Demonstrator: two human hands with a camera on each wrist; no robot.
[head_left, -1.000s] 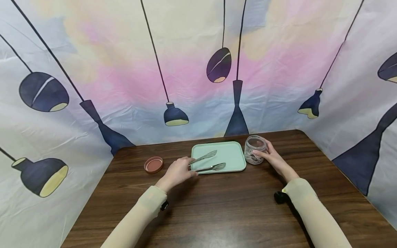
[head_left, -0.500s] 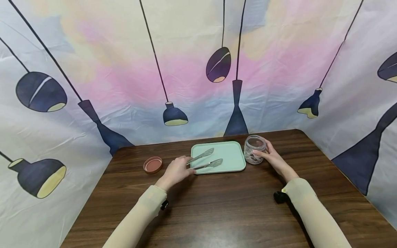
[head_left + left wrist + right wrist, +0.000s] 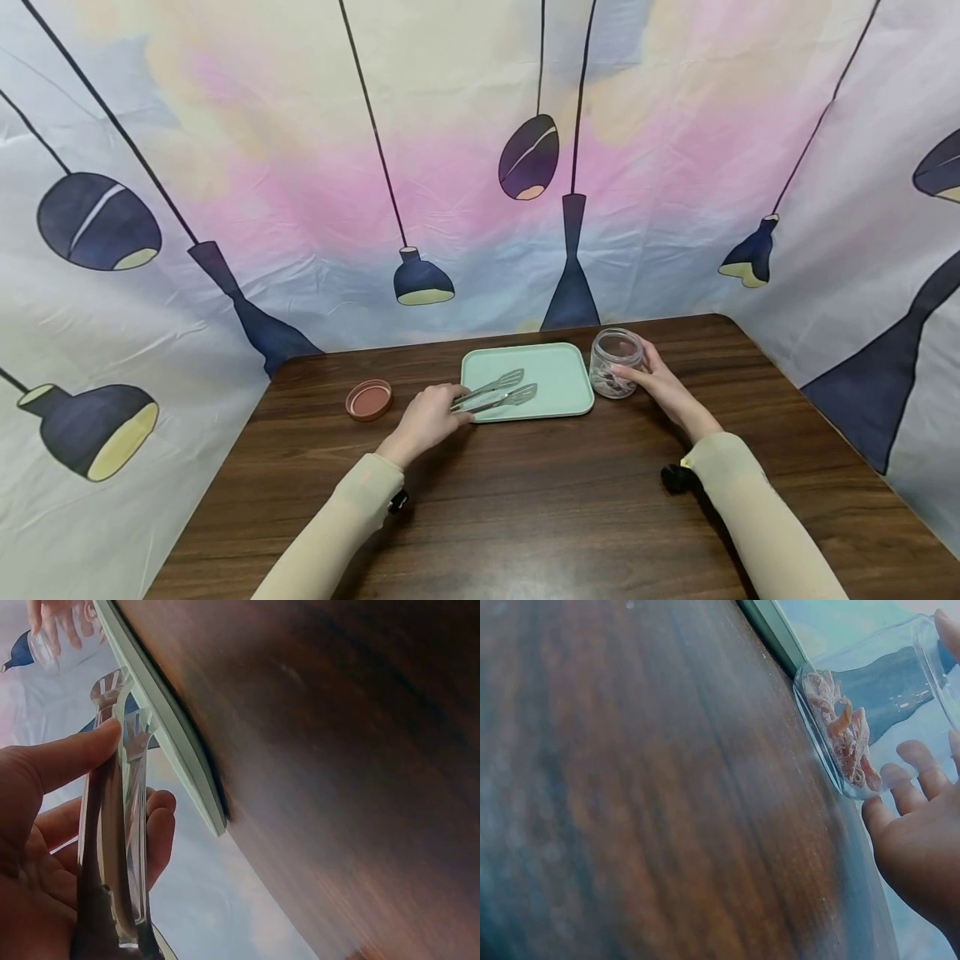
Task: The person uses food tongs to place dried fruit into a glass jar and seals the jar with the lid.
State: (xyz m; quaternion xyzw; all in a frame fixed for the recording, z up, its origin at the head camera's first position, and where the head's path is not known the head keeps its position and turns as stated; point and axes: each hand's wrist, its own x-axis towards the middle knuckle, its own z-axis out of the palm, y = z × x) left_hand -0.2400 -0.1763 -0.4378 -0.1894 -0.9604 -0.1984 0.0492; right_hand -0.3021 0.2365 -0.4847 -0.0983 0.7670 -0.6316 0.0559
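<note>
Silvery tongs (image 3: 522,393) were gripped in the person's left hand (image 3: 426,423), thumb against one arm and fingers round the other, their slotted ends apart above the pale green tray (image 3: 558,375). Whether the ends touched the tray could not be told. The right hand (image 3: 666,385) held a clear jar (image 3: 604,368), which stood upright and uncovered on the tabletop (image 3: 525,508), just beside the tray's right edge. Reddish-brown pieces (image 3: 844,739) lay at the bottom of the jar. The brown-red lid (image 3: 369,401) rested on the tabletop to the left of the tray, apart from it.

The step in hand seemed to be readying the tongs while the jar was steadied. Any reach into the jar would have called for lifting the tongs across, narrowing their ends to clear the mouth, and keeping the right hand firm.
</note>
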